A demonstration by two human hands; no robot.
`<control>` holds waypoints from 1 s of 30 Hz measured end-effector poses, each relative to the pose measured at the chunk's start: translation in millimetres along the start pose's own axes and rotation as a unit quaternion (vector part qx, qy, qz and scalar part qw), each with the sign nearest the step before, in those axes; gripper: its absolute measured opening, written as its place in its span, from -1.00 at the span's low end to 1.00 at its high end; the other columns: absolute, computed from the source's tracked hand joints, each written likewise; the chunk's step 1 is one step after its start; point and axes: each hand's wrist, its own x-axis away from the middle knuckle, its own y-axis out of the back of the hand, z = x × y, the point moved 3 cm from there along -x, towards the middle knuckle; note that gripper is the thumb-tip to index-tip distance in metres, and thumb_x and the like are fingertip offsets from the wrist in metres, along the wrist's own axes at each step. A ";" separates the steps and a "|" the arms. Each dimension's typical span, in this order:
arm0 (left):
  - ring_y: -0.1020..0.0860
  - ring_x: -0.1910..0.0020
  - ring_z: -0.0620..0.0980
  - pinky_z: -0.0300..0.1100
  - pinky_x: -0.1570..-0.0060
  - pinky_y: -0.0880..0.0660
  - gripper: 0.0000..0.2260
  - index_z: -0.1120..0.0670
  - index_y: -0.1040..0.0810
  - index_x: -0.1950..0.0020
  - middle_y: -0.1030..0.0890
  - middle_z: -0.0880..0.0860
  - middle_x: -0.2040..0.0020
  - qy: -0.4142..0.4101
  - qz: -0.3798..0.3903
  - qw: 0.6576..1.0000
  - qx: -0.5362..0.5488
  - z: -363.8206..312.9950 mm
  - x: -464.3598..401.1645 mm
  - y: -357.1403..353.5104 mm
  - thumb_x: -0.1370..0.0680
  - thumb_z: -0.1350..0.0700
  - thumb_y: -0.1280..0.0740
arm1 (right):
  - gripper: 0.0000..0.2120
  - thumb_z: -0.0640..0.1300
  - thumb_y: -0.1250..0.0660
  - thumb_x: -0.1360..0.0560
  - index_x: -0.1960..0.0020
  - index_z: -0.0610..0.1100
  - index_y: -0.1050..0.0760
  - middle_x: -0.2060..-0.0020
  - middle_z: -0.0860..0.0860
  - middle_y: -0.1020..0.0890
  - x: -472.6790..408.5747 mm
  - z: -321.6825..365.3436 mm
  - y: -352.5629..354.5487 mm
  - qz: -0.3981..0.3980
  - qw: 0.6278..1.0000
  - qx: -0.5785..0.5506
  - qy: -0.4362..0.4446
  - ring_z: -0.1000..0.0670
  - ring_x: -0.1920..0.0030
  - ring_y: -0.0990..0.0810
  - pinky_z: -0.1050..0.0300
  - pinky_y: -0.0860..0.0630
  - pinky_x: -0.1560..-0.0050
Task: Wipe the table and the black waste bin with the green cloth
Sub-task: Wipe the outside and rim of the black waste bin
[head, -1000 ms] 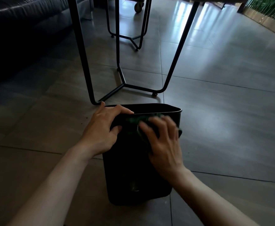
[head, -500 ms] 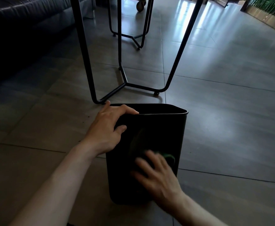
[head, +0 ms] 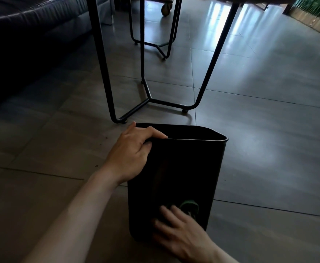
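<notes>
Slid my right hand [head: 182,236] down near the bin's [head: 184,168] bottom, flat, pressing the cloth [head: 190,206] on its side; left hand [head: 130,154] still grips the rim.

View: a single head-worn wide-angle camera.
Position: above the black waste bin [head: 176,168], close over it.
Facing: forward and down across the tiled floor [head: 259,114].
Near field: both forearms enter from the bottom edge.
Far field: black metal table legs [head: 106,73], a dark sofa [head: 26,31] at upper left.
Shared views: none.
</notes>
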 end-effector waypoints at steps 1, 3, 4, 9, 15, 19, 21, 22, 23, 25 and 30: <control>-0.49 -0.22 -0.34 -0.16 -0.58 0.06 -0.61 -0.13 -0.63 -0.14 -0.61 -0.30 -0.05 0.000 0.001 1.000 -0.003 -0.3 -0.2 0.3 -0.59 0.33 -0.21 | -0.62 0.14 -0.53 -0.39 -0.20 0.24 -0.63 -0.24 0.09 -0.65 -3.4 -8.2 9.1 -0.056 0.998 -0.006 -0.025 -0.13 -0.28 -0.63 -0.07 -0.63 -0.22; -0.51 -0.21 -0.32 -0.12 -0.58 0.05 -0.62 -0.13 -0.63 -0.14 -0.61 -0.28 -0.04 -0.001 0.004 1.000 -0.005 -1.8 -0.5 0.1 -0.60 0.32 -0.21 | -0.75 -0.03 -0.43 -0.52 -0.19 0.04 -0.60 -0.26 -0.07 -0.61 -16.9 -32.8 36.9 -0.203 0.971 -0.036 -0.117 -0.24 -0.31 -0.54 -0.16 -0.53 -0.26; -0.51 -0.21 -0.31 -0.11 -0.58 0.04 -0.64 -0.12 -0.63 -0.14 -0.62 -0.26 -0.04 -0.002 0.005 1.000 -0.004 -3.0 -0.1 0.5 -0.60 0.29 -0.21 | -0.79 -0.09 -0.39 -0.57 -0.19 -0.03 -0.56 -0.28 -0.11 -0.57 -25.8 -46.7 51.1 -0.262 0.949 -0.056 -0.165 -0.27 -0.33 -0.48 -0.16 -0.47 -0.29; -0.41 -0.24 -0.50 -0.22 -0.55 0.09 -0.70 -0.14 -0.64 -0.17 -0.56 -0.38 -0.08 0.010 0.006 1.000 0.020 -4.5 1.2 0.9 -0.59 0.07 -0.15 | -0.77 -0.16 -0.37 -0.61 -0.26 -0.11 -0.58 -0.34 -0.16 -0.50 -46.2 -62.3 59.5 -0.309 0.922 -0.047 -0.230 -0.30 -0.39 -0.42 -0.18 -0.38 -0.36; -0.39 -0.40 -0.34 -0.09 -0.59 0.04 -0.72 -0.15 -0.62 -0.19 -0.59 -0.26 -0.19 0.002 -0.001 1.000 0.017 -2.5 5.5 0.3 -0.61 0.13 -0.22 | -0.52 -0.02 -0.28 -0.35 -0.22 0.31 -0.62 -0.31 0.23 -0.62 -2.3 3.0 -5.8 0.015 0.993 0.078 0.089 0.00 -0.36 -0.56 0.10 -0.56 -0.30; -0.36 -0.43 -0.33 -0.03 -0.59 0.05 -0.72 -0.16 -0.60 -0.21 -0.59 -0.24 -0.26 -0.002 0.010 1.000 0.008 -1.6 5.6 -0.1 -0.59 0.07 -0.21 | -0.69 -0.08 -0.28 -0.57 -0.24 0.14 -0.64 -0.29 0.07 -0.63 -15.9 -20.6 18.7 -0.132 0.991 0.028 0.019 -0.18 -0.38 -0.47 -0.06 -0.48 -0.33; -0.34 -0.44 -0.33 -0.01 -0.59 0.04 -0.72 -0.17 -0.58 -0.22 -0.58 -0.25 -0.28 -0.006 0.017 1.000 0.003 -2.2 5.0 -0.1 -0.59 0.04 -0.19 | -0.74 -0.14 -0.33 -0.61 -0.27 0.00 -0.62 -0.35 -0.08 -0.58 -30.5 -45.7 44.8 -0.231 0.969 -0.011 -0.093 -0.27 -0.41 -0.45 -0.14 -0.39 -0.37; -0.34 -0.45 -0.33 0.00 -0.59 0.03 -0.71 -0.17 -0.58 -0.22 -0.58 -0.24 -0.29 -0.009 0.018 1.000 0.001 -2.7 4.9 0.1 -0.59 0.04 -0.18 | -0.75 -0.13 -0.35 -0.62 -0.29 -0.05 -0.59 -0.39 -0.12 -0.53 -36.4 -55.6 54.2 -0.261 0.954 -0.027 -0.145 -0.28 -0.45 -0.42 -0.16 -0.37 -0.42; -0.33 -0.45 -0.33 0.00 -0.59 0.02 -0.71 -0.17 -0.58 -0.23 -0.58 -0.24 -0.29 -0.010 0.018 1.000 0.000 -2.8 5.0 0.4 -0.60 0.04 -0.17 | -0.73 -0.12 -0.36 -0.63 -0.33 -0.08 -0.55 -0.44 -0.14 -0.48 -40.6 -61.3 57.4 -0.277 0.942 -0.039 -0.184 -0.29 -0.50 -0.38 -0.17 -0.33 -0.47; -0.33 -0.45 -0.33 -0.01 -0.58 0.01 -0.70 -0.17 -0.58 -0.23 -0.58 -0.24 -0.30 -0.007 0.018 1.000 0.005 -1.9 4.1 0.8 -0.60 0.04 -0.15 | -0.67 -0.11 -0.33 -0.64 -0.39 -0.08 -0.48 -0.48 -0.13 -0.42 -40.5 -54.5 46.7 -0.268 0.946 -0.041 -0.178 -0.30 -0.55 -0.32 -0.20 -0.25 -0.55; -0.34 -0.43 -0.35 -0.05 -0.58 0.01 -0.72 -0.17 -0.58 -0.19 -0.60 -0.27 -0.27 0.000 0.010 1.000 0.020 -1.4 4.1 0.1 -0.59 0.04 -0.17 | -0.34 0.13 -0.54 -0.42 -0.48 0.18 -0.43 -0.54 0.08 -0.40 1.2 1.6 -18.7 0.033 0.984 0.152 0.088 -0.15 -0.58 -0.28 -0.26 -0.04 -0.55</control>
